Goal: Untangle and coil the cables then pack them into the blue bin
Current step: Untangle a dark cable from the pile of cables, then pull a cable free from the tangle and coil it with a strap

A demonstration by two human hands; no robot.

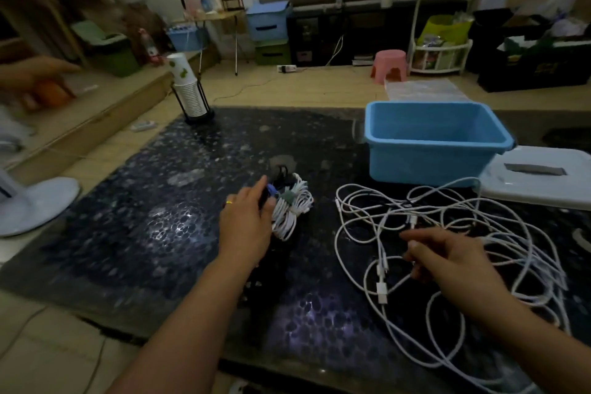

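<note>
With my left hand (246,222) resting spread on the coiled bundle (291,206) and my right hand (447,257) seemingly half-curled, gripping nothing, over the tangled white cables (361,230) before the empty blue bin (431,141), I should free one plug end first.

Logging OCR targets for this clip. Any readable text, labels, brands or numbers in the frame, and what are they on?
None legible.
Paper cups: green blotches, a printed pattern, not letters.
Bottle at the back left: red label, too blurred to read.
Yellow-green bag and the packets on the white rack: print too small and blurred.
Blue bin, white lid, white cables: no markings show.
</note>
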